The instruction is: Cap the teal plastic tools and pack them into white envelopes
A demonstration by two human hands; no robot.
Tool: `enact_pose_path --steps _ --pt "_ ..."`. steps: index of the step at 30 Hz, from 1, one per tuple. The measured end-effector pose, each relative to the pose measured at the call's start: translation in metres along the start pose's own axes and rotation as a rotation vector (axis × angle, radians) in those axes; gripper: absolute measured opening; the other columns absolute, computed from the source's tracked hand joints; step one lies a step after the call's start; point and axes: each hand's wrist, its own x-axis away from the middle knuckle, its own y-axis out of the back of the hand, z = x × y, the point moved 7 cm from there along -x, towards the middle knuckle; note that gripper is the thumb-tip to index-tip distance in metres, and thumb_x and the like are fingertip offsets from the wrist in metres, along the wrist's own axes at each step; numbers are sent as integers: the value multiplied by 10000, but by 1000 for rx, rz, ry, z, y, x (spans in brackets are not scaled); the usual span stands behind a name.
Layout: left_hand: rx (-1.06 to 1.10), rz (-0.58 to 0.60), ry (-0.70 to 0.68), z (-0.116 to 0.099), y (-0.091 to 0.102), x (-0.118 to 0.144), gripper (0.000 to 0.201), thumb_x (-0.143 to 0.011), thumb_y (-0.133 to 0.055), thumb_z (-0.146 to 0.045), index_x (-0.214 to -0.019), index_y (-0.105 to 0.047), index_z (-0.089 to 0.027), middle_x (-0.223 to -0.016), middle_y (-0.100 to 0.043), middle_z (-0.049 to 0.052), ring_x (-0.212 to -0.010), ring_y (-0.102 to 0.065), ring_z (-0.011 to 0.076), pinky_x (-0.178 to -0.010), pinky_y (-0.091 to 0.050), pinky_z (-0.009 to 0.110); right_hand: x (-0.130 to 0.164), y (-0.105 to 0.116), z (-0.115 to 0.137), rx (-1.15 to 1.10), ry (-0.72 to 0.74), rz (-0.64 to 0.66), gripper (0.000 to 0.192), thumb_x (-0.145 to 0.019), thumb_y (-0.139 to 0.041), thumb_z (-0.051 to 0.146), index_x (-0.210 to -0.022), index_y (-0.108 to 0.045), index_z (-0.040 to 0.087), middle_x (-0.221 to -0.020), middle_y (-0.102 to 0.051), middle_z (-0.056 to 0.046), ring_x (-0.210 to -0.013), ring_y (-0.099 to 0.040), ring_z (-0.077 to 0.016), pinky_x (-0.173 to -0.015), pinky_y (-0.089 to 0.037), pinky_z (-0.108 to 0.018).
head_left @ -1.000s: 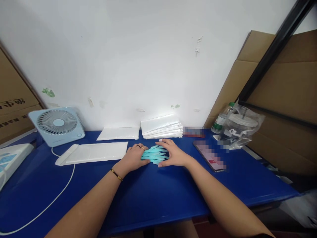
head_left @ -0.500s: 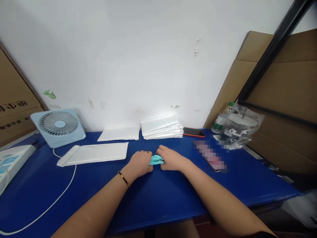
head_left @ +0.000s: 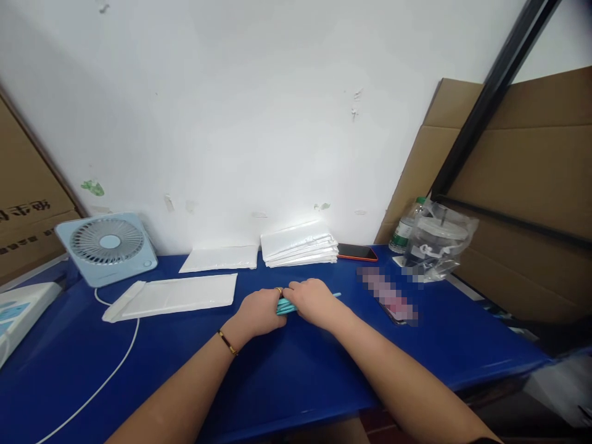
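Observation:
A teal, soft-looking folded bundle [head_left: 287,306] lies between my two hands over the blue table [head_left: 296,376]. Several thin layers show at its near edge; its material is unclear. My left hand [head_left: 259,312], with a ring and a bracelet at the wrist, is closed around its left end. Fingers of my right hand [head_left: 314,300] press over the top and right part, covering most of it. A narrow teal tip pokes out to the right of that hand. Left of my hands lies a long white padded envelope [head_left: 185,295].
Behind are a flat white packet [head_left: 219,258], a stack of white packets [head_left: 300,243] and an orange-edged phone [head_left: 356,251]. Another phone [head_left: 388,295] lies right, near a bottle [head_left: 403,233] and a bagged cup [head_left: 439,240]. A blue fan [head_left: 108,246] and white cable [head_left: 111,370] are left.
My right hand has slid left over the teal bundle, closer to my left hand. Its layers now look flatter and stacked, and a tip shows on the right. The view has shifted slightly.

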Motion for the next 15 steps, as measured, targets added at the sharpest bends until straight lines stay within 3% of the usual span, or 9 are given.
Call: enact_pose_path --steps 3,8,13,15 --pt "187 97 -30 0 -4 3 268 -634 -617 -327 -864 -557 -202 -841 -660 24 -729 -627 209 -582 -428 267 -4 1 7 25 19 -6 145 -836 -502 124 -921 -602 186 -847 -647 -73 -711 -623 -194 -608 -393 -287" --pt "245 -10 -25 -1 -2 1 160 -703 -560 -325 -776 -571 -183 -847 -661 47 -768 -617 220 -643 -433 295 -10 7 14 68 2 -30 118 -803 -530 95 -848 -624 150 -813 -658 -96 -703 -626 -213 -581 -391 -291" --pt "776 236 -128 -14 1 10 250 -661 -626 -280 -867 -575 -147 -784 -636 17 -740 -592 180 -645 -451 276 -19 36 18 142 119 -48 119 -818 -533 147 -824 -652 136 -790 -660 -113 -694 -623 -242 -545 -370 -312" --pt "928 156 -142 -14 12 10 311 -674 -633 -282 -941 -569 -135 -851 -642 38 -798 -587 190 -685 -460 290 -25 56 25 203 211 -38 162 -820 -509 113 -816 -669 139 -800 -663 -124 -706 -618 -242 -558 -361 -320"
